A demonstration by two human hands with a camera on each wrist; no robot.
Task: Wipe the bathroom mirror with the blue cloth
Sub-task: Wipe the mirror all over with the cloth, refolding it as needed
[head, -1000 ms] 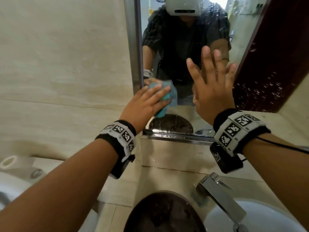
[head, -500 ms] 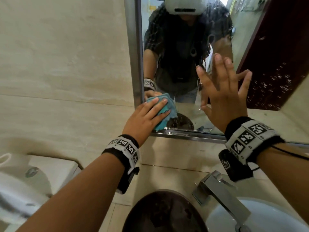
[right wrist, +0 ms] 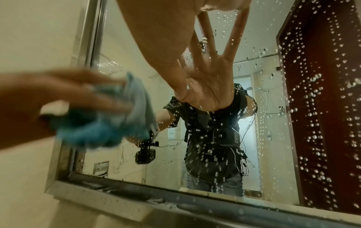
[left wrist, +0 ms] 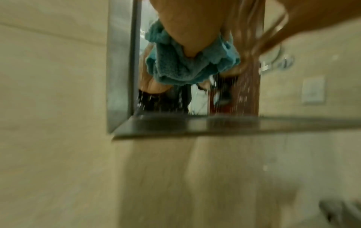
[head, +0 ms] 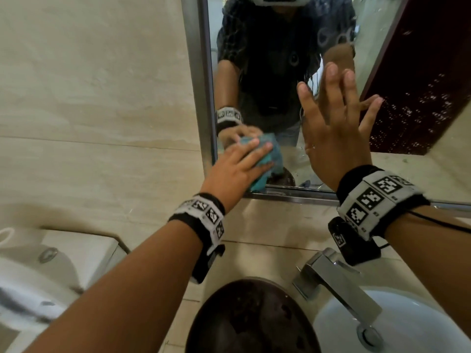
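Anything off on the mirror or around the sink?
The mirror is covered in water droplets, densest on its right side, with wet streaks pooled on the lower frame ledge. The right hand lies flat with spread fingers on the glass, which may leave prints. The left hand presses the blue cloth into the lower left corner. Nothing looks damaged.

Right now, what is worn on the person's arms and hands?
Forearms bare, no sleeves. Left hand and right hand each have a black wristband with a white strip of square black-and-white markers and a small black camera underneath. A thin black cable runs from the right band. Possibly a ring on the right hand.
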